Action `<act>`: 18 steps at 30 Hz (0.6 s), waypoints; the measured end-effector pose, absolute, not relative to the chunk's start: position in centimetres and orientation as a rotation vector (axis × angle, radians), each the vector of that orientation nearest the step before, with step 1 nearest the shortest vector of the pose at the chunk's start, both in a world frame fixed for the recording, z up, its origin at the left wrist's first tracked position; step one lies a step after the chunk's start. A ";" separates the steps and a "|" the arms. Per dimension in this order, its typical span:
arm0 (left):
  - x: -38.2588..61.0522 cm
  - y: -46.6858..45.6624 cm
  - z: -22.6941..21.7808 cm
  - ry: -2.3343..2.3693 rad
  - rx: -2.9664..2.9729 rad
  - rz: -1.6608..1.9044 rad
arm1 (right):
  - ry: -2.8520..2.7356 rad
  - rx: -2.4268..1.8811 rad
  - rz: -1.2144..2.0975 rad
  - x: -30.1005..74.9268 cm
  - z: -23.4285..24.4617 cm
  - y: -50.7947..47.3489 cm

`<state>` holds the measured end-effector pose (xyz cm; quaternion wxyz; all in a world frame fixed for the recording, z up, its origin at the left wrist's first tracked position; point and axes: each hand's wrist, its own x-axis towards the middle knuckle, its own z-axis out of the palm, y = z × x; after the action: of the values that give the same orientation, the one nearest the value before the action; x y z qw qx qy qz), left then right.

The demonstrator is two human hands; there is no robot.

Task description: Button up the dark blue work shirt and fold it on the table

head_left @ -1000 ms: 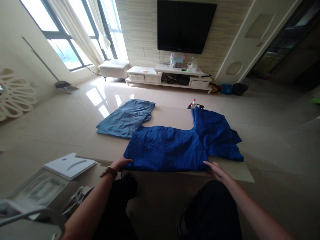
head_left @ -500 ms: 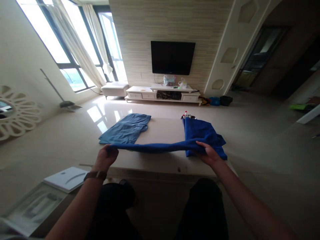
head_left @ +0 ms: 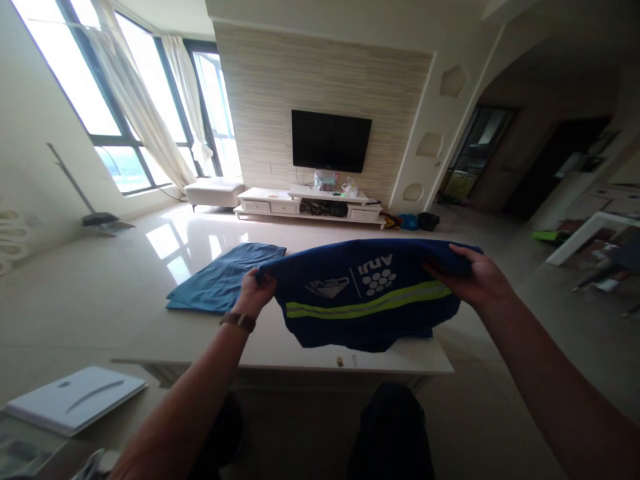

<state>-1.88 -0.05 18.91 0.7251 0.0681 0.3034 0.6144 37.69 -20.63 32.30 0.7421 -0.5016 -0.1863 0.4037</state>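
Note:
A dark blue work shirt [head_left: 340,333] with a yellow-green reflective stripe and white lettering, upside down to me, is held up over the white table [head_left: 300,360]. My left hand [head_left: 257,291] grips its upper left corner, fingers closed on the cloth. At the other end my right hand [head_left: 477,275] pinches the upper right edge, thumb on top. The lower part hangs in front, above the tabletop. Left of it, a folded grey-blue garment [head_left: 225,277] lies flat on the table. The other blue cloth at the table's right is mostly hidden behind the shirt.
Small bits [head_left: 340,361] lie near the table's front edge. A white box [head_left: 77,399] sits low at the left. Beyond the table are a TV cabinet [head_left: 310,207], a padded bench [head_left: 215,193] and, at right, a white table leg [head_left: 575,240].
My hands have lifted and spread the blue shirt, moving right; it was a narrow band and now its striped, lettered face hangs in view. The camera view has shifted too.

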 end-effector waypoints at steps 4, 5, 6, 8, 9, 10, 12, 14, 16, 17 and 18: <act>9.2 8.4 24.4 0.522 0.254 1.362 | -0.446 -1.009 0.655 41.8 35.5 -19.7; 11.9 10.7 26.1 0.484 0.276 1.366 | -0.463 -0.985 0.596 42.7 36.0 -19.8; 14.4 12.9 27.6 0.448 0.294 1.372 | -0.490 -0.971 0.542 43.5 36.2 -19.9; 18.4 16.6 29.5 0.387 0.317 1.386 | -0.560 -0.962 0.464 44.5 35.2 -20.1; 19.7 18.0 29.6 0.356 0.330 1.394 | -0.572 -0.960 0.443 44.6 33.9 -20.0; 20.6 19.1 29.1 0.345 0.347 1.379 | -0.556 -0.964 0.440 44.4 31.8 -19.7; 21.1 19.7 26.1 0.396 0.463 1.252 | -0.435 -0.994 0.442 43.0 25.8 -18.2; 20.0 18.3 21.2 0.528 0.664 1.015 | -0.365 -1.096 0.480 40.3 17.6 -15.7; 17.3 15.1 15.7 0.594 0.813 0.874 | -0.255 -1.172 0.642 36.5 9.1 -12.8; 15.4 13.1 13.1 0.611 0.830 0.847 | -0.163 -1.224 0.726 34.5 5.2 -11.4; 13.3 10.9 10.9 0.623 0.849 0.813 | -0.106 -1.294 0.815 32.5 2.0 -10.4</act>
<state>13.26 10.94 10.87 0.7867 0.3940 0.2888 0.3773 32.54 -10.36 1.97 0.7203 -0.5855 -0.0482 0.3687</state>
